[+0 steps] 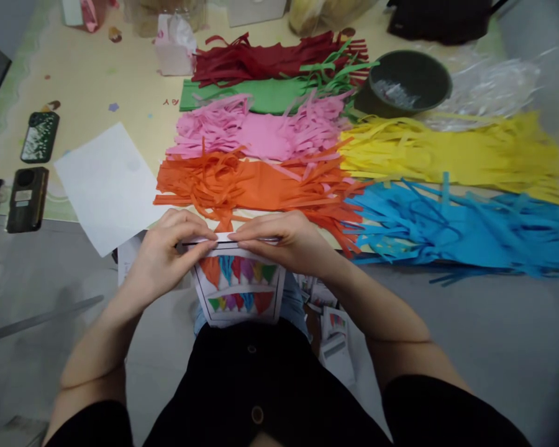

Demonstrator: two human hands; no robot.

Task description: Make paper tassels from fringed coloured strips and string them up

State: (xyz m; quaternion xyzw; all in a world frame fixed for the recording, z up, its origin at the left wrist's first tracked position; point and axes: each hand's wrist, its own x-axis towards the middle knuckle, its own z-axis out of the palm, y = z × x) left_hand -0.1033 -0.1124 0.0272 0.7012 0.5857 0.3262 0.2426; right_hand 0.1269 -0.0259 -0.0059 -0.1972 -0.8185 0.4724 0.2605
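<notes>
A white printed packet with pictures of colourful tassel garlands hangs in front of my lap. At its top edge, my left hand pinches the left part between thumb and fingers. Close beside it, my right hand pinches the same edge from the right. Just behind the packet's top, at the table's near edge, orange fringed tissue strips lie spread out; one orange strand hangs down to the packet's top. Whether that strand touches the packet, I cannot tell.
Pink, green, dark red, yellow and blue fringes cover the table. A dark bowl holds clear plastic bits. Left are a white sheet and two phones. More printed packets sit below, right.
</notes>
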